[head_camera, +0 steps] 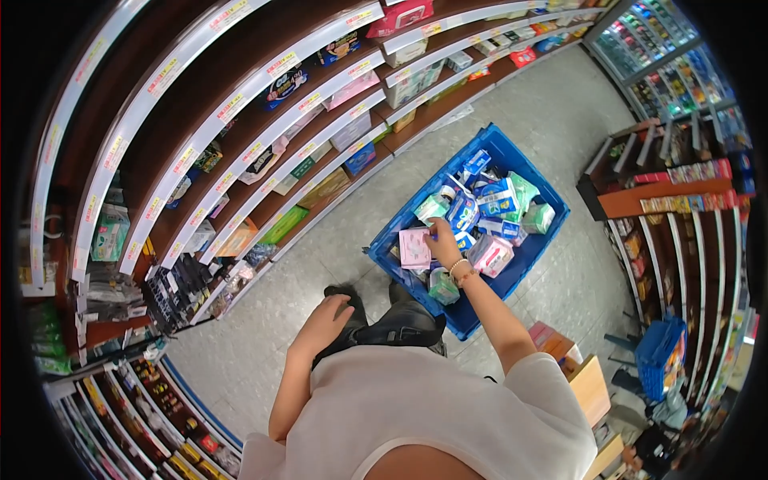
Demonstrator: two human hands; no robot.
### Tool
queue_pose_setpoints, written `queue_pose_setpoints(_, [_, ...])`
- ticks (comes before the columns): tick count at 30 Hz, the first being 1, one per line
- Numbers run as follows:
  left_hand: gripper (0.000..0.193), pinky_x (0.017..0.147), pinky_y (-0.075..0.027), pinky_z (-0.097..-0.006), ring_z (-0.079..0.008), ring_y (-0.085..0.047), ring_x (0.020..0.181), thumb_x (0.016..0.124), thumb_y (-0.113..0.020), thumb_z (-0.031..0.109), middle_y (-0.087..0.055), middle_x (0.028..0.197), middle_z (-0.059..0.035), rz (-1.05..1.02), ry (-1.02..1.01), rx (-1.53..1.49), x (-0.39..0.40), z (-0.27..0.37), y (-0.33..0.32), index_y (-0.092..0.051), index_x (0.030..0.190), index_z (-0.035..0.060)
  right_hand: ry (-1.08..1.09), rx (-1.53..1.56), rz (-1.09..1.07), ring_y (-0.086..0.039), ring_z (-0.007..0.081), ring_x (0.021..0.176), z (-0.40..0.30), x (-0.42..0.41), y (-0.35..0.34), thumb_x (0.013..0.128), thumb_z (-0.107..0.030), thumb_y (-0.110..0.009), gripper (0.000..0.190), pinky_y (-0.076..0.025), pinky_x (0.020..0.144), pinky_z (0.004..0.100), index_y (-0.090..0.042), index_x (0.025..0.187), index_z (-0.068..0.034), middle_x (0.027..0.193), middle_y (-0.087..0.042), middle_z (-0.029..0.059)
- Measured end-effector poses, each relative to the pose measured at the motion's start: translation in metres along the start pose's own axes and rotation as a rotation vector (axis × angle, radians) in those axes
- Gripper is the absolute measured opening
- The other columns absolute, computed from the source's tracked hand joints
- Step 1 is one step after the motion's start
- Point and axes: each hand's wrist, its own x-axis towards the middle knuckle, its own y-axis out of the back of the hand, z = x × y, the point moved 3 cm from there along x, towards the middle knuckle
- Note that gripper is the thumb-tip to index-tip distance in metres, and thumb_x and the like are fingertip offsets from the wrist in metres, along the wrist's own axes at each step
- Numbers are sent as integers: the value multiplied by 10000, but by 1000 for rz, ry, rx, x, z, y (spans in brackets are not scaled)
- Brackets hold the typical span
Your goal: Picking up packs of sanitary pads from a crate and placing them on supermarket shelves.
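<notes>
A blue plastic crate (537, 255) stands on the floor in front of me, holding many small soft packs in blue, green and pink wrappers. My right hand (443, 245) reaches into it, its fingertips at the right edge of a flat pink pack (414, 248); whether they grip it cannot be told. Just right of the hand lies a pink and white pack (491, 255), and above it are blue and white packs (495, 198). A green pack (444, 285) sits below the hand. My left hand (327, 321) rests near my left thigh, holding nothing, fingers slightly apart.
Long shelves (312, 159) with price strips and packaged goods curve along the left and top. More shelves (678, 264) stand at the right, with a blue basket (657, 360) before them. Cardboard boxes (555, 345) sit at my right side. A glass-fronted cabinet (660, 57) stands top right.
</notes>
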Motion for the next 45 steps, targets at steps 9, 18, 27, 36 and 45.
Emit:
queue_pose_setpoints(9, [334,763,-461,-318,-260,-563,921,857,-527,240,-565,1019,-169,83,331,24,-32,0,-38,-525,1071,-16,-108,-484,-34,-313,317,1225,80,70,-38,536,-208,-787,965,-282,1010,398,-239,1311,-39,1268,-364,166])
queue_pose_setpoints(18, [328,789,-450,-326,-272,-557,945,861,-516,232,-551,1046,-182,87,416,-70,-15,38,-45,-523,1079,-13,-240,-319,-143,-353,318,1193,92,80,-14,572,-133,-725,888,-319,973,392,-238,1310,-42,1247,-381,183])
queue_pose_setpoints(27, [341,842,-426,-326,-268,-547,979,843,-541,199,-539,1081,-175,119,247,-15,9,54,-39,-499,1110,-8,-645,1087,-503,-416,184,1114,18,-2,35,805,-133,-527,588,-344,933,276,-254,1322,-68,1193,-423,106])
queue_pose_setpoints(36, [723,942,-378,-396,-329,-411,1153,761,-658,140,-317,1303,-156,171,103,-308,17,83,-23,-229,1338,70,-308,1329,-676,-418,162,1100,-96,-45,9,846,-155,-488,561,-363,924,277,-235,1344,-95,1184,-410,75])
queue_pose_setpoints(45, [833,964,-361,-376,-242,-405,1173,693,-643,-58,-339,1297,-153,184,-85,-768,-13,57,19,-159,1358,74,-34,1075,-626,-256,189,1246,-172,-38,-15,789,-256,-567,723,-211,1025,325,-178,1379,-102,1361,-251,78])
